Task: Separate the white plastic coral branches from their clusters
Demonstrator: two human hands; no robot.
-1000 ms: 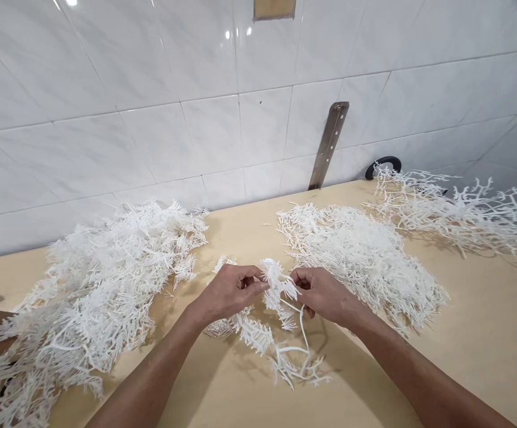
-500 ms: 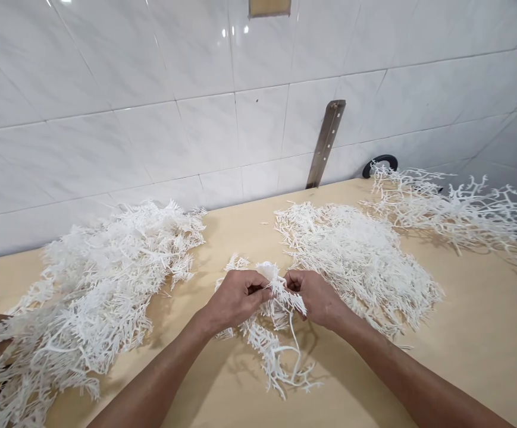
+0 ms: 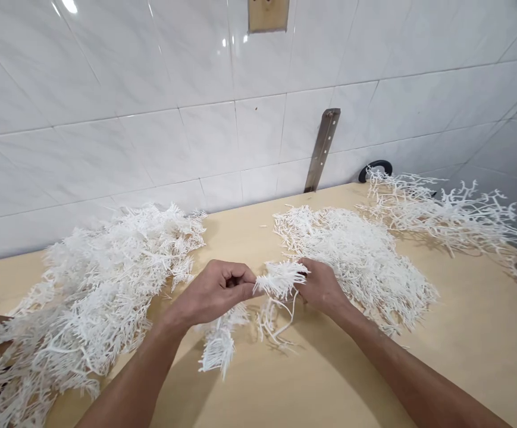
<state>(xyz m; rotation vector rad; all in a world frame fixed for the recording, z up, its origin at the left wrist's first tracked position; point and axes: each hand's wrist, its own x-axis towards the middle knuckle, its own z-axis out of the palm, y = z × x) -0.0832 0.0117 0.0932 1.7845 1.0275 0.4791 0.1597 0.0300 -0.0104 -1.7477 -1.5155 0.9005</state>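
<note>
no readable text, no labels, brands, numbers or signs

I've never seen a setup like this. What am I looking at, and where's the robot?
There is no robot: these are a person's bare hands, and every picture comes from one camera on that person's head, looking forward and down. The left hand pinches the edge of a bristly white piece; the right hand is at its other side, fingertips partly hidden. On the wooden-looking table lie a big feathery white heap at left, a finer white heap right of centre, and open, branching white strands at far right. Behind is a tiled wall.
</note>
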